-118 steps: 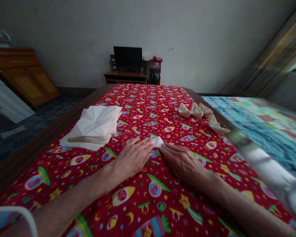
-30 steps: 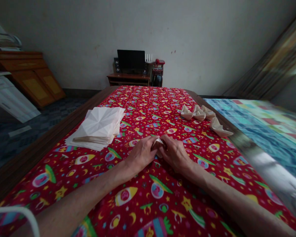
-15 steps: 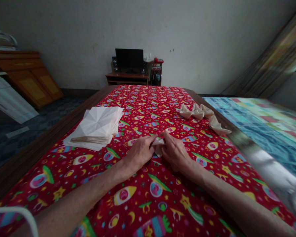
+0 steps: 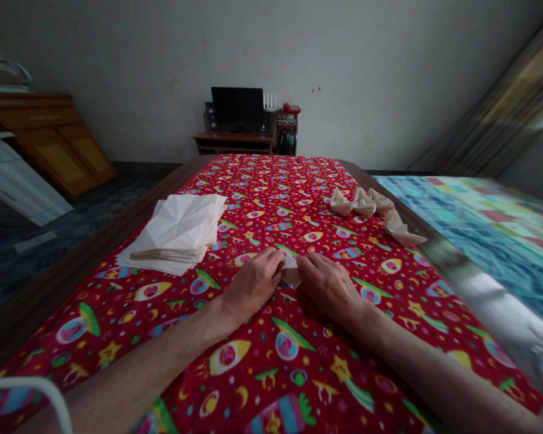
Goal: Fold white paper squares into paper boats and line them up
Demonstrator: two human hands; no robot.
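Observation:
Between my hands is a small piece of folded white paper (image 4: 291,275), lying low over the red patterned tablecloth (image 4: 271,361). My left hand (image 4: 256,280) grips its left side with curled fingers. On the right side, my right hand (image 4: 328,280) holds it, fingers bent together. Its outer ends are hidden under my fingers. To the left lies a stack of creased white paper sheets (image 4: 176,229), the top one marked with fold lines radiating from its centre. Several folded paper boats (image 4: 364,204) sit at the right edge of the cloth, one (image 4: 402,230) a little nearer to me.
A dark wooden table edge (image 4: 95,235) borders the cloth. Beyond the table stand a monitor (image 4: 238,108) and a red telephone (image 4: 291,109). A bed with a blue patterned cover (image 4: 461,241) is to the right. A white curved tube (image 4: 36,386) shows at lower left.
My hands first pressed flat around the paper, then closed in and pinched it. Now they are slightly further apart, with more of its flat front showing. The stack and boats stay put.

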